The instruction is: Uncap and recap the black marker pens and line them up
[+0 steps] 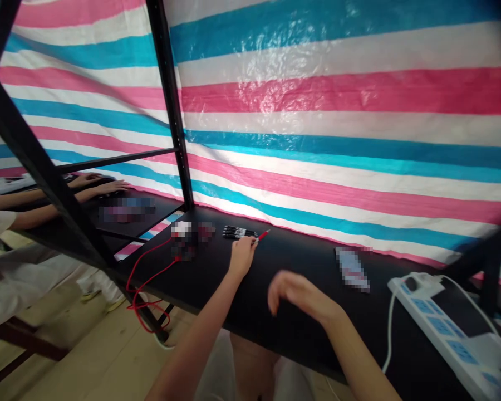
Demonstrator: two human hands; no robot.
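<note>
Black table (284, 253), power strip (440, 328) way off near right, so nothing's really in the way imo. Right hand (296, 292) is blurry, fingers loosely curled, nothing in it that I can see. Left hand (242, 257) looks pinched on a pen. Black pens (237, 231) already lie side by side, far middle; the red pen (264, 235), just right, isn't lying with them.

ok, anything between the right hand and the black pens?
Yes: the left hand. It reaches in at the near right end of the black pens, seemingly holding the red pen, across the line from the right hand. Nothing else visible stands in between.
</note>
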